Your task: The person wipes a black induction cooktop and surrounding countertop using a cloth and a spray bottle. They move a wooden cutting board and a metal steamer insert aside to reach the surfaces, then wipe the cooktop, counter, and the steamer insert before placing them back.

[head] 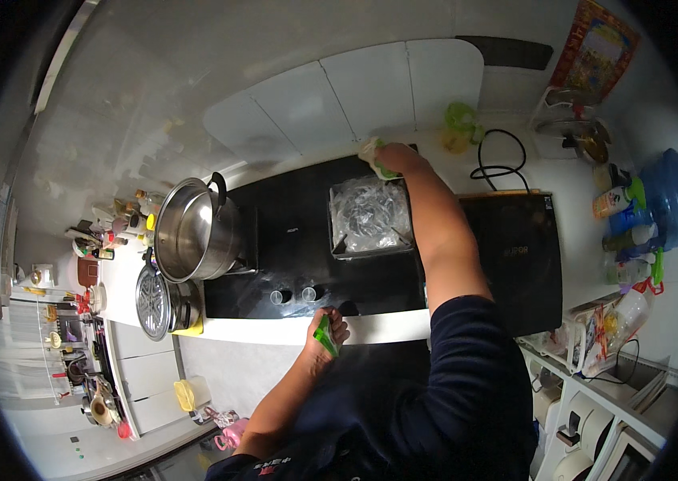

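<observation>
My right hand (398, 157) presses a white and green cloth (380, 163) at the rear edge of a black glass gas cooktop (297, 234). Just in front of that hand, clear crinkled plastic (370, 213) lies inside the square burner frame (369, 255). My left hand (328, 333), near the counter's front edge, is closed around a small green and white object (326, 335), whose kind I cannot tell. Two control knobs (310, 294) sit just beyond it. A large steel pot (195, 231) stands over the left side of the cooktop.
A black Supor induction cooker (510, 258) with a looped black cord (498, 174) is to the right. Green plastic bag (462, 117) lies by the wall. Spray bottles (618, 199) line the far right. A lidded steel pot (180, 303) and condiment bottles (146, 201) stand left.
</observation>
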